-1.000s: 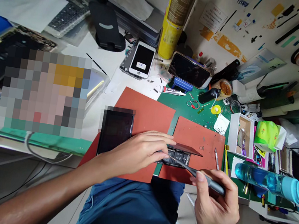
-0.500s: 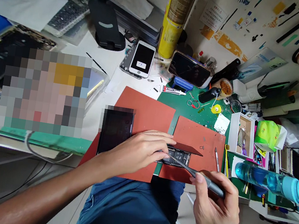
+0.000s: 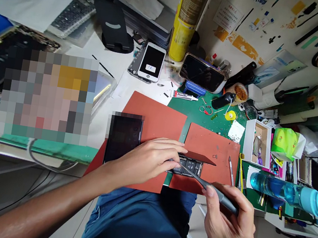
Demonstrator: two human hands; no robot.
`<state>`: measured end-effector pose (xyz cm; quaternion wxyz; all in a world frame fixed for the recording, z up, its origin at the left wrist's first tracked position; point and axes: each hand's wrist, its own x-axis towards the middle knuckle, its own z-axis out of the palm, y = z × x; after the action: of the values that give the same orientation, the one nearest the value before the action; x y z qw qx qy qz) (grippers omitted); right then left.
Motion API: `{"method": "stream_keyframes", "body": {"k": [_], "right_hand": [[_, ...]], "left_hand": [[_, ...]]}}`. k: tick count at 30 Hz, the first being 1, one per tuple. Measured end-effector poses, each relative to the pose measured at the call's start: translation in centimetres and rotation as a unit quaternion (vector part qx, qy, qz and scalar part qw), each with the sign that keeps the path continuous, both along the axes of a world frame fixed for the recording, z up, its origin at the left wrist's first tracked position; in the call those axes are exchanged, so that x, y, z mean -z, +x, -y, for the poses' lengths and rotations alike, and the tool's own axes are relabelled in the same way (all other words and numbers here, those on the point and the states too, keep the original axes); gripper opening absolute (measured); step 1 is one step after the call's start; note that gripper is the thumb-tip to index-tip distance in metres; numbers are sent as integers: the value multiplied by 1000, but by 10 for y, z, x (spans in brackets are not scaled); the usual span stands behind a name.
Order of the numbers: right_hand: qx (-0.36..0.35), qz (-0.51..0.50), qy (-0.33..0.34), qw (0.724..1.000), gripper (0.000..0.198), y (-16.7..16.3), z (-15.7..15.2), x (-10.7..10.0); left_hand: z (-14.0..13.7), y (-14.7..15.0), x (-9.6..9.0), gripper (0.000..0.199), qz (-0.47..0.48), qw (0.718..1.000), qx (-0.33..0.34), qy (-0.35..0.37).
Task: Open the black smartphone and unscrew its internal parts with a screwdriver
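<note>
Red mats (image 3: pixel 159 115) underlie an opened phone (image 3: pixel 192 167). Left hand (image 3: pixel 153 157) covers one end, hold unclear; right hand (image 3: pixel 232 219) grips a tool (image 3: pixel 223 198).

Opened phone (image 3: pixel 192 165), innards exposed, on red mat (image 3: pixel 204 140); grey-handled tool (image 3: pixel 226 201) slanted over phone.

Wearing a loose, dark blue cloth top (image 3: pixel 131 233) across the middle of the lower view, falling in soft, shallow folds and deepening toward navy in the shadows. Wearing, beyond and beside it, blue trousers (image 3: pixel 98 209) apparently of denim, showing creases and seam lines along the left side and turning nearly black in shade on the right. Leaving bare a long, slim left forearm (image 3: pixel 52 198), catching a pale streak of shine, and a slender left hand (image 3: pixel 159 157). Also showing a bare right hand (image 3: pixel 231 215) and wrist, running out of view below.
</note>
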<state>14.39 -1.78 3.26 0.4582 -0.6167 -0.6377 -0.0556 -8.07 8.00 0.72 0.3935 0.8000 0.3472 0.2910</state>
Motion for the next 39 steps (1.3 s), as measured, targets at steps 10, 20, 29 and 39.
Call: {"method": "stream_keyframes", "body": {"k": [10, 20, 29, 39], "right_hand": [[-13, 15, 4, 1000, 45, 2, 1, 1], [-12, 43, 8, 999, 44, 11, 0, -12], [-79, 117, -85, 986, 24, 9, -28, 4], [-78, 155, -98, 980, 24, 7, -35, 6]], "left_hand": [[0, -1, 0, 17, -2, 1000, 1, -2], [2, -6, -2, 23, -26, 1000, 10, 10], [-4, -16, -6, 43, -41, 997, 47, -40], [-5, -15, -3, 48, -41, 996, 48, -56]]}}
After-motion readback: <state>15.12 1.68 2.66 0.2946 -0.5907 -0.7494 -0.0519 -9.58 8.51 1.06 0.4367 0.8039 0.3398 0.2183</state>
